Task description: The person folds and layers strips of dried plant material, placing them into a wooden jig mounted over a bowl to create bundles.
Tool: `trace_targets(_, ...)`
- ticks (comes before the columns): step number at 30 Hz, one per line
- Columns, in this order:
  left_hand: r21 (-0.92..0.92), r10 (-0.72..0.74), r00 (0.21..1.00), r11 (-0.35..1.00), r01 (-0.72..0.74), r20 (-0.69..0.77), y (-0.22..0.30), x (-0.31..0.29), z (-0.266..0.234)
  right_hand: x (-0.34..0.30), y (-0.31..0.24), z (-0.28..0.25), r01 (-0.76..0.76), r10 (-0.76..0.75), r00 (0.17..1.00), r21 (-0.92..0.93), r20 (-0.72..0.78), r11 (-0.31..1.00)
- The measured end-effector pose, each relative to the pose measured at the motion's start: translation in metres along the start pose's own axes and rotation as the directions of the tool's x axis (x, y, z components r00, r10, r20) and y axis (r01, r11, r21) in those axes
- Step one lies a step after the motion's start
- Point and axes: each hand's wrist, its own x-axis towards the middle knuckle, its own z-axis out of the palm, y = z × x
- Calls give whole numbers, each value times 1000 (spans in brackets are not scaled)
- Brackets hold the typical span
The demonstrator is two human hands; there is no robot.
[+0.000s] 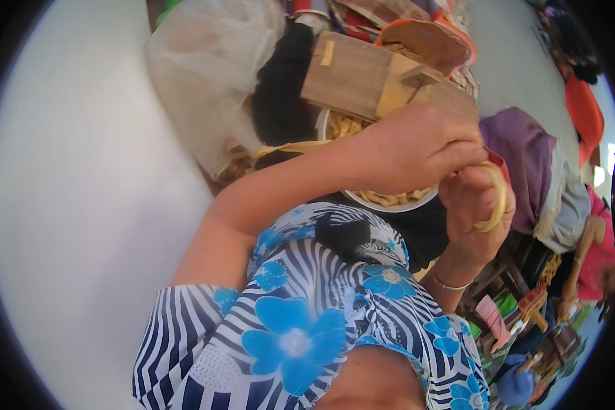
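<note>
In the head view, with the white bowl (pixel 322 127) as landmark, the pale yellow strip (pixel 501 198) is to the bowl's right, bent in an arc at the right hand (pixel 468 212). That hand's fingers are curled round the strip; the left hand (pixel 410 150), above the bowl's right side, has its fingers pinched together near the strip's upper end, though I cannot tell on what. The strip looks light, springy and fairly dry, perhaps prone to kinking; an easy pinch near an end should suit it.
</note>
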Motion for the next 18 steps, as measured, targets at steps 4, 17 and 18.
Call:
trace_targets(4, 289, -390, 912, 865, 410, -128, -49, -112, -26, -22, 51, 5, -201, 185, 977, 177, 105, 964)
trace_targets(17, 259, 48, 426, 852, 455, -903, 34, -206, -115, 51, 12, 51, -209, -108, 660, 320, 744, 924)
trace_targets(18, 309, 109, 402, 823, 477, -909, 51, -200, -114, 59, 5, 51, -223, -123, 595, 310, 795, 924)
